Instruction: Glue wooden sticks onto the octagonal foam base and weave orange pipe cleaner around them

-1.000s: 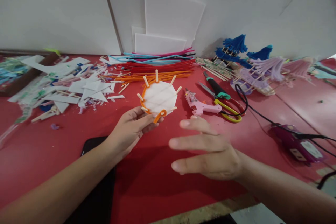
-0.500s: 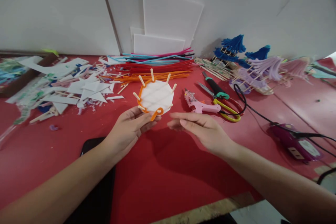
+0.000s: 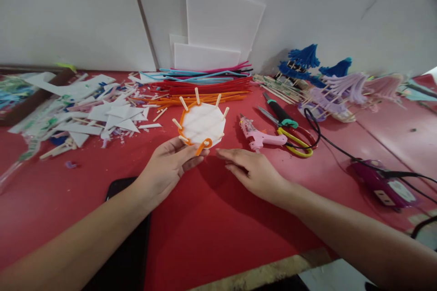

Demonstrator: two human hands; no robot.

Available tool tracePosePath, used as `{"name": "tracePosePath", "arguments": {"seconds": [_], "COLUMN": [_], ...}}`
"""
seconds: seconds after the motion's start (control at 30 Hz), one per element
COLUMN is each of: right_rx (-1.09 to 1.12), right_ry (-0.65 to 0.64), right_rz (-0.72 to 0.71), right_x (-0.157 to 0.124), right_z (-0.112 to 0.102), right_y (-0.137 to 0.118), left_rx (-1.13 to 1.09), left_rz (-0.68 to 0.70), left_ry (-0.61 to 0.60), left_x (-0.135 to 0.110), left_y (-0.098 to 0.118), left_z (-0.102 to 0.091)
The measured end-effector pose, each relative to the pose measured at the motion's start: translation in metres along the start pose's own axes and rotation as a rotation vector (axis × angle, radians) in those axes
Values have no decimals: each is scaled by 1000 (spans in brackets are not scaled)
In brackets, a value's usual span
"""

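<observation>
My left hand (image 3: 167,166) pinches the lower edge of a white foam disc (image 3: 203,123) that has several short wooden sticks poking out of its rim and an orange pipe cleaner woven round them. The disc is held just above the red table (image 3: 211,218). My right hand (image 3: 251,170) lies low over the table just right of the disc, fingers stretched out toward it and holding nothing. Its fingertips are close to the disc's lower right edge but apart from it.
A pink glue gun (image 3: 259,135), scissors (image 3: 290,132) and a black cable to a purple power strip (image 3: 382,184) lie right. Coloured pipe cleaners (image 3: 205,86) and white foam sheets (image 3: 218,22) sit behind. Foam scraps (image 3: 99,109) cover the left; blue and purple tassel pieces (image 3: 327,82) far right.
My right hand has come down from an open, raised pose near the camera and moved forward and left toward the disc. The left hand and disc shifted slightly left.
</observation>
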State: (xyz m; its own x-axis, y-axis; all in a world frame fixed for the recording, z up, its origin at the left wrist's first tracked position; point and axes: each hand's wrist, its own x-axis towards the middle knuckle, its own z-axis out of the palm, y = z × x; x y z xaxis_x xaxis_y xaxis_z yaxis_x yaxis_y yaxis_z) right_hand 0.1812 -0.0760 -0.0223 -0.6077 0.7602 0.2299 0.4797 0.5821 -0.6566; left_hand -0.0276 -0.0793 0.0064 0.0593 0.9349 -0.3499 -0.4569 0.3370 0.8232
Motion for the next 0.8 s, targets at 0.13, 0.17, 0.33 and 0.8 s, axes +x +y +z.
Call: {"name": "tracePosePath", "arguments": {"seconds": [0.13,0.17,0.33,0.8], "right_rx": [-208,-253,-518,-794], "right_ry": [124,148,161,364], "right_rz": [-61,-61,-93,28], "right_x": [-4,-4,-11,-12], "right_z": [4,4,-3,-15], "right_y": [1,0,-7,-5], "left_rx": [-5,-3,-2,-6], "left_rz": [-6,-9,-7,9], "left_ry": [16,19,5,13], "left_x": [0,0,1,-1], "left_y": [0,0,-2,2], "left_z": [0,-1,-3,-1]}}
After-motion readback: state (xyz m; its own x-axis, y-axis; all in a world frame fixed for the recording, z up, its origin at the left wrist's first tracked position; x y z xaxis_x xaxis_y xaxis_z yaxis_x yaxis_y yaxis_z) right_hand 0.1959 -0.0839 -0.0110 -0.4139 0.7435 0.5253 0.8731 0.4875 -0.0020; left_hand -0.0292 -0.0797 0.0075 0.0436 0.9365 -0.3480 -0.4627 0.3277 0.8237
